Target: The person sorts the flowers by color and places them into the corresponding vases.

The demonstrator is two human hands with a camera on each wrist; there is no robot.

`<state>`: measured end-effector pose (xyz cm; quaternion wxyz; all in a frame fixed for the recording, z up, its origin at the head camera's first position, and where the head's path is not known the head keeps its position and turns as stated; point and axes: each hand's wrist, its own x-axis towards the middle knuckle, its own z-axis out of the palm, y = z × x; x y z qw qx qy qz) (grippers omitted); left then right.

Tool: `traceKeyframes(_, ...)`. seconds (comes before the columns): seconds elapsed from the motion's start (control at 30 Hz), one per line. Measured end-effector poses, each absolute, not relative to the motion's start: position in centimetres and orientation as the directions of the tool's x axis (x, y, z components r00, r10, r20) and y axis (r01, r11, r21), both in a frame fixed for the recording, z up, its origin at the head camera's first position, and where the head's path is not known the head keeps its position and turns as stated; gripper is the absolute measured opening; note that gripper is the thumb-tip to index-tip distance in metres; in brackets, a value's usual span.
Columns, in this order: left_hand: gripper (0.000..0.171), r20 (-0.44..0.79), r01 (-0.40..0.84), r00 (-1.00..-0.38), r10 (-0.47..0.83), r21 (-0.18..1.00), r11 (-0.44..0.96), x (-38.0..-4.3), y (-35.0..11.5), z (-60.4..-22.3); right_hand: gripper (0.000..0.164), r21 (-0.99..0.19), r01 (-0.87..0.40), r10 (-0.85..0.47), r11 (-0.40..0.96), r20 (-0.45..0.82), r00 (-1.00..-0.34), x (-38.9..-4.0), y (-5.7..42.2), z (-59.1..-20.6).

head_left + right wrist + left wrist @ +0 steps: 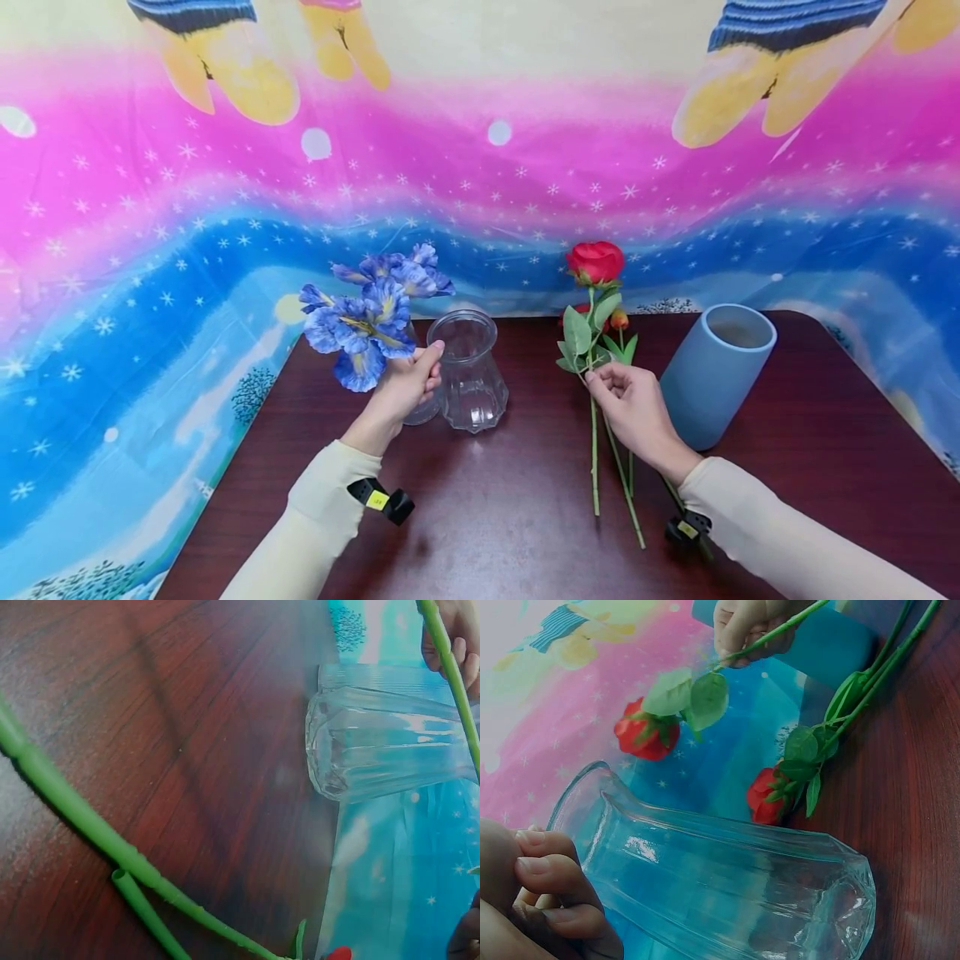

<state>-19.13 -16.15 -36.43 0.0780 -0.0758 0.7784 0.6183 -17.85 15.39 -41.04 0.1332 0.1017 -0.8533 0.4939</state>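
Observation:
In the head view, my left hand [405, 387] is curled just below the blue iris blooms [360, 325], seemingly gripping their stems, which are hidden. Right beside it stands a clear glass vase [474, 392] with a flared rim, upright. Part of another clear glass vessel [422, 412] shows behind the hand. My right hand [636, 412] pinches the green stem of a red rose [597, 262] between thumb and fingers. The left wrist view shows that rose [646, 735] raised, apart from a second red flower [763, 796] near the table.
A tall blue-grey vase [708, 379] stands upright close to the right hand. More stems [624, 492] lie on the dark wooden table [525, 500], with an orange-red bud [619, 319] at their far end. A printed cloth [480, 192] hangs behind the table.

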Motion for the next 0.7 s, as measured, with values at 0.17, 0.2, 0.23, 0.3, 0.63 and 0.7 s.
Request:
traceKeyframes(0.17, 0.046, -0.219, -0.217, -0.976, -0.017, 0.95, 0.227, -19.1, -16.2, -36.4, 0.017, -0.817, -0.354, -0.005, 0.456, 0.396, -0.918, -18.0, 15.1, -40.8)
traceKeyframes(0.2, 0.046, -0.22, -0.218, -0.975, -0.017, 0.95, 0.226, -19.1, -16.2, -36.4, 0.016, -0.818, -0.36, 0.002, 0.448, 0.404, -0.915, -18.0, 15.0, -40.6)
traceKeyframes(0.23, 0.047, -0.222, -0.221, -0.975, -0.018, 0.949, 0.227, -19.1, -16.2, -36.4, 0.015, -0.82, -0.363, 0.012, 0.442, 0.41, -0.912, -17.9, 14.9, -40.5)
traceKeyframes(0.3, 0.047, -0.224, -0.222, -0.974, -0.019, 0.949, 0.224, -19.1, -16.2, -36.4, 0.015, -0.827, -0.366, 0.035, 0.426, 0.419, -0.907, -17.8, 14.6, -40.0)
traceKeyframes(0.63, 0.046, -0.206, -0.202, -0.979, -0.005, 0.956, 0.212, -19.1, -16.1, -36.3, 0.012, -0.853, -0.415, 0.135, 0.316, 0.473, -0.87, -17.7, 14.0, -38.3)
traceKeyframes(0.7, 0.047, -0.206, -0.202, -0.979, -0.005, 0.955, 0.219, -19.1, -16.1, -36.3, 0.012, -0.856, -0.43, 0.156, 0.287, 0.485, -0.861, -18.1, 14.3, -38.7)
